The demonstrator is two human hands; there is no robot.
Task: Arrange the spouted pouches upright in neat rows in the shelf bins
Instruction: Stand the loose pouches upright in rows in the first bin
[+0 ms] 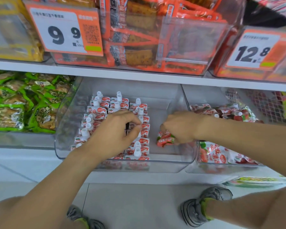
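Now left hand point(116, 129) pinches upright pouches point(143, 126); right hand point(180, 128) grips one pouch point(164, 140).

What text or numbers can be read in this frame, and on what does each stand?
"9 9": left price tag on the upper shelf bin.
"12.8": right price tag on the upper shelf.
QR code and small print on both tags: too blurred to read.
Print on the spouted pouches and green packets: too small or blurred to read.
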